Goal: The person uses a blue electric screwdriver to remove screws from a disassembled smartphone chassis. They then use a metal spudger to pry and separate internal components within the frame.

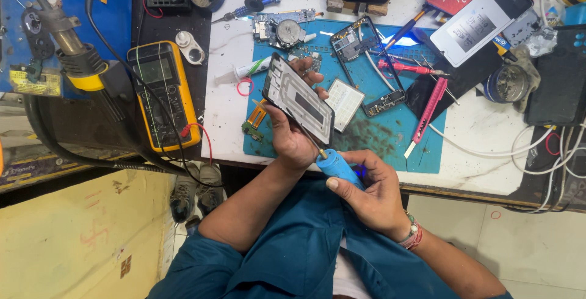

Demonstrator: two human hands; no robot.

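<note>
Left hand point(292, 134) grips a black rectangular phone panel point(299, 97); right hand point(366, 189) holds a blue cylindrical powered screwdriver point(337, 166) against its lower edge, above the teal mat point(390, 134).

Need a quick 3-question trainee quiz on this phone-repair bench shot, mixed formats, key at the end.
1. Which hand holds the blue-handled tool? A) left B) right C) neither
2. True or false: the left hand holds the phone panel lying flat on the blue mat.
3. What meter sits at the left of the bench, beside the white top?

Key
1. B, the right hand grips it, tip at the panel's lower edge.
2. False, the panel is lifted and tilted above the mat.
3. A yellow multimeter.
</note>
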